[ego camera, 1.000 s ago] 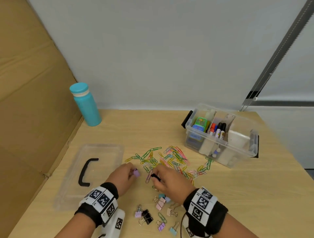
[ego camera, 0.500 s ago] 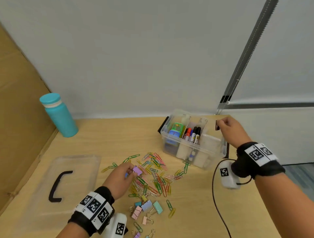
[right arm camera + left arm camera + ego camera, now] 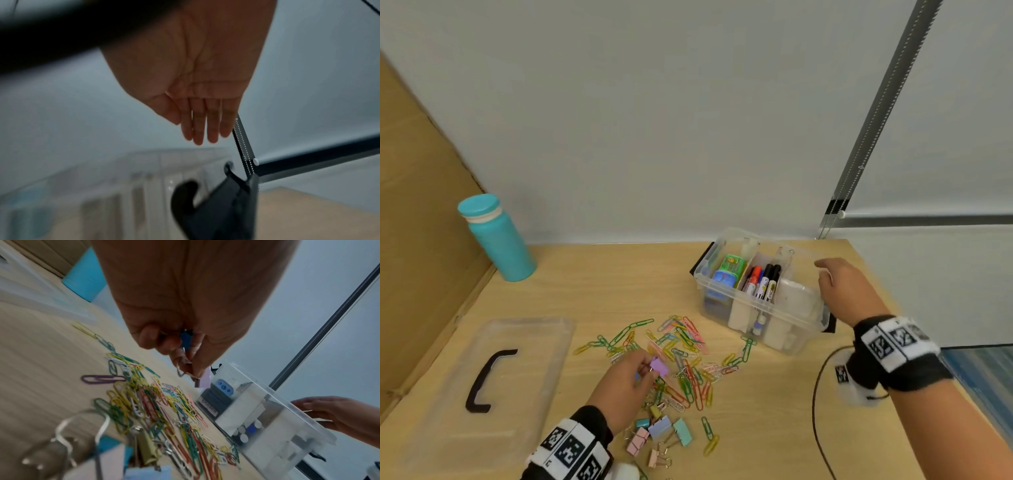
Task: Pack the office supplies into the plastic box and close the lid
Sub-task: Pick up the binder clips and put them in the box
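1. Near the middle of the wooden table: left hand low over the scatter of coloured paper clips, fingers curled in, pinching a lilac binder clip by its wire handles (something blue also tucked in the grip, seen from the left wrist view, too hidden to name).
2. Just nearer than the hand: loose pastel binder clips, pink, blue and mint, lying on the table.
3. Toward the far right of the table: clear plastic box, open-topped, holding markers standing in the middle compartment, a green-and-blue item in the left one, white items in the right one.
4. At the right end of the box: right hand, fingers straight and pressed together, holding nothing (contact with the box rim not clear from any view); black latch of the box just below the fingertips in the right wrist view.
5. On the left of the table, well apart from the box: clear lid lying flat, black handle up.
6. Beyond the lid, by the cardboard panel: teal bottle, upright.
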{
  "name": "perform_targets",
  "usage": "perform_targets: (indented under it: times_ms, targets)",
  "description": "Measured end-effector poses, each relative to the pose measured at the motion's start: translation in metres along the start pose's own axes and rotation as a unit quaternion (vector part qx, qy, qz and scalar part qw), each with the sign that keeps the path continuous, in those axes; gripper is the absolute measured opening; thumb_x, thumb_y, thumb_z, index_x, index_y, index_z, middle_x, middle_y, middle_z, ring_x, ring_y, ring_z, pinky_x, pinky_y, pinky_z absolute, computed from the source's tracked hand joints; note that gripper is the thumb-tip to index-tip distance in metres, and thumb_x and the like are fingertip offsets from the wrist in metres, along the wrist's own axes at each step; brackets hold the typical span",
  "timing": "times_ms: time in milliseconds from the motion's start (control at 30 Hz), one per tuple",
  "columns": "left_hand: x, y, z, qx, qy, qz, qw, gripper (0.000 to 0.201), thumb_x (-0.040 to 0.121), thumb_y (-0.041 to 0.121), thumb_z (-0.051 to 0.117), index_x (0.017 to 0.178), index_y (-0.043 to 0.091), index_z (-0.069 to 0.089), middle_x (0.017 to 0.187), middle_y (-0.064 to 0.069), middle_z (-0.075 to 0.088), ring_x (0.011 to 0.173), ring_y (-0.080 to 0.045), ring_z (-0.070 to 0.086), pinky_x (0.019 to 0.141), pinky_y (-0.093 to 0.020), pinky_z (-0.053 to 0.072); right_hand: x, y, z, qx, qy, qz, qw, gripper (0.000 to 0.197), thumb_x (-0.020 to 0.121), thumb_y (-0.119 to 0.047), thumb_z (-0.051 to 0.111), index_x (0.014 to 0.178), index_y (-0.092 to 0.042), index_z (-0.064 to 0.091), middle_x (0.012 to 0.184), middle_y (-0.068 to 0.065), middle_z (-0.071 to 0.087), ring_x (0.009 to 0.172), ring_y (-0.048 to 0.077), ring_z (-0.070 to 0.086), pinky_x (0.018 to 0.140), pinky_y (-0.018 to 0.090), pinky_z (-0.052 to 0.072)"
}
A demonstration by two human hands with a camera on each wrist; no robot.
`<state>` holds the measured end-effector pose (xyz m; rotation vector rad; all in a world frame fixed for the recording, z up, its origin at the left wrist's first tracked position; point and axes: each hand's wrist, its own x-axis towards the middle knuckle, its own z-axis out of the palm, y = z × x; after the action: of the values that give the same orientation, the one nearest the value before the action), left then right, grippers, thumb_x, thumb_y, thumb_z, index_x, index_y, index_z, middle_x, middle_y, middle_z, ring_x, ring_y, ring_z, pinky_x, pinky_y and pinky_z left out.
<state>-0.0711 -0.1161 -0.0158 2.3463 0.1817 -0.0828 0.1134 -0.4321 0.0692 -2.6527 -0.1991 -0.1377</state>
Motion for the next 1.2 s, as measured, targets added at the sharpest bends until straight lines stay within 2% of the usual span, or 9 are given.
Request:
perform_targets:
  times_ms: [100,300,500,633,700,833,867,1000,1200]
  targets:
    - [0.004,0.025,0.003,0.009,0.003,0.025,1.0,0.012,0.096,0.024,0.049,0.099,0.013,0.055,0.096,-0.002,0.056,0.091,-0.016,0.053,0.08,-0.025,0.044,-0.026,0.019,0.02,-0.023,0.023,-0.007,0.999,0.045,0.098,-0.024,0.038,0.139,-0.007,0.041,0.146,0.01,0.041,0.131,0.026,0.041,0.109,0.039,0.035]
    - [0.047,0.131,0.018,0.02,0.02,0.151,0.988,0.015,0.096,0.027,0.047,0.106,0.02,0.056,0.096,0.01,0.049,0.086,-0.004,0.049,0.076,-0.011,0.039,-0.04,0.031,0.041,0.003,0.033,-0.028,0.999,0.052,0.1,-0.03,0.029,0.149,-0.013,0.024,0.158,0.001,0.019,0.141,0.018,0.027,0.115,0.034,0.027]
    - [0.137,0.227,0.053,0.148,0.027,0.189,0.97,0.024,0.091,0.011,0.047,0.114,0.009,0.055,0.116,-0.012,0.053,0.109,-0.032,0.051,0.096,-0.043,0.042,-0.043,0.032,0.042,-0.011,0.047,-0.045,0.998,0.054,0.098,-0.032,0.026,0.149,-0.014,0.025,0.158,0.0,0.018,0.139,0.018,0.032,0.108,0.032,0.033]
    - [0.168,0.261,0.069,0.264,0.0,0.154,0.952,0.028,0.093,0.018,0.05,0.119,0.006,0.053,0.125,-0.015,0.047,0.117,-0.033,0.046,0.096,-0.044,0.038,-0.042,0.033,0.042,-0.015,0.047,-0.048,0.998,0.06,0.094,-0.038,0.02,0.149,-0.015,0.025,0.158,-0.001,0.018,0.138,0.018,0.034,0.106,0.033,0.036]
    - [0.18,0.263,0.079,0.302,-0.067,0.128,0.942,0.031,0.093,0.017,0.052,0.122,0.005,0.052,0.128,-0.016,0.045,0.12,-0.034,0.045,0.1,-0.046,0.038,-0.042,0.034,0.043,-0.015,0.047,-0.048,0.998,0.067,0.09,-0.044,0.015,0.15,-0.016,0.024,0.159,-0.003,0.017,0.137,0.018,0.035,0.105,0.034,0.038]
    - [0.196,0.249,0.093,0.391,-0.215,0.108,0.888,0.017,0.082,0.014,0.062,0.098,0.013,0.056,0.095,-0.01,0.058,0.103,-0.034,0.063,0.084,-0.045,0.054,-0.043,0.034,0.044,-0.009,0.047,-0.044,0.998,0.069,0.088,-0.046,0.012,0.15,-0.017,0.024,0.159,-0.004,0.016,0.137,0.017,0.036,0.106,0.035,0.039]
    - [0.195,0.249,0.091,0.389,-0.225,0.104,0.887,0.02,0.083,0.013,0.061,0.103,0.011,0.056,0.099,-0.011,0.061,0.104,-0.033,0.063,0.086,-0.042,0.053,-0.043,0.034,0.045,-0.007,0.047,-0.042,0.998,0.067,0.089,-0.044,0.014,0.149,-0.017,0.025,0.159,-0.004,0.016,0.137,0.017,0.037,0.105,0.036,0.04]
    - [0.172,0.251,0.066,0.25,-0.177,0.141,0.942,0.048,0.092,0.001,0.045,0.139,0.012,0.04,0.143,-0.01,0.045,0.128,-0.026,0.046,0.105,-0.035,0.036,-0.043,0.035,0.044,-0.001,0.04,-0.043,0.998,0.057,0.096,-0.036,0.021,0.149,-0.015,0.025,0.159,-0.001,0.015,0.137,0.018,0.035,0.106,0.037,0.039]
    - [0.091,0.185,-0.007,0.06,-0.026,0.213,0.975,0.035,0.098,0.011,0.036,0.127,0.02,0.054,0.127,0.001,0.056,0.116,-0.011,0.052,0.101,-0.026,0.041,-0.043,0.036,0.049,0.027,0.045,-0.038,0.998,0.054,0.099,-0.031,0.027,0.15,-0.014,0.023,0.159,-0.001,0.015,0.137,0.023,0.033,0.11,0.038,0.034]
